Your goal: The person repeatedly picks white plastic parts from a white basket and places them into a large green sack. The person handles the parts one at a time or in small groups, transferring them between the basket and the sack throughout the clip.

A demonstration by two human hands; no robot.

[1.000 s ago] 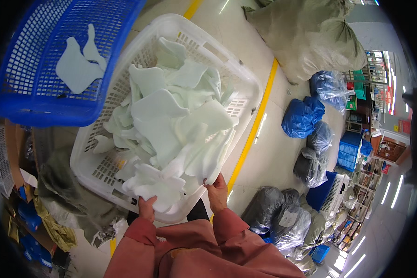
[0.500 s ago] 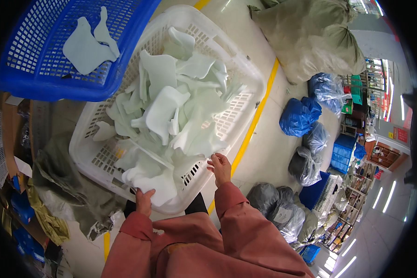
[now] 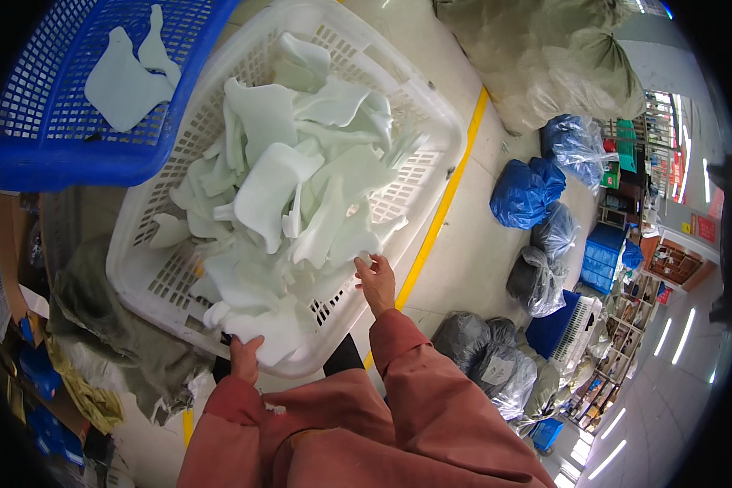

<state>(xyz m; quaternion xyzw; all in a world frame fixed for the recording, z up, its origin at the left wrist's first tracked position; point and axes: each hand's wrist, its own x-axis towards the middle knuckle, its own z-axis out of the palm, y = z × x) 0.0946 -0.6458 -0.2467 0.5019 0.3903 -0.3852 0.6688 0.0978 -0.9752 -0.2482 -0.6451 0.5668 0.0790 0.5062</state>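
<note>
A large white plastic basket (image 3: 455,122) in front of me holds a heap of pale, thin, curved moulded pieces (image 3: 272,191). At its near left corner, my left hand (image 3: 245,358) is closed on the rim, beside a broad pale piece (image 3: 281,329) that lies over the edge. The undersides of those fingers are hidden. My right hand (image 3: 376,285) is at the near right side of the basket, fingers slightly apart and bent. Its fingertips are close to the edge of a pale piece (image 3: 364,236); whether they touch it is hard to see.
A blue basket (image 3: 81,175) with two pale pieces stands at the upper left. Grey-green cloth (image 3: 114,325) lies left of the white basket. A yellow floor line (image 3: 443,215) runs along its right. Farther right are large sacks (image 3: 545,65), blue bags (image 3: 520,195) and grey bags (image 3: 496,366).
The baskets sit slightly farther left and higher in view. A pale piece near my right hand has shifted, its end now tilted up. My right hand's fingers have spread a little.
</note>
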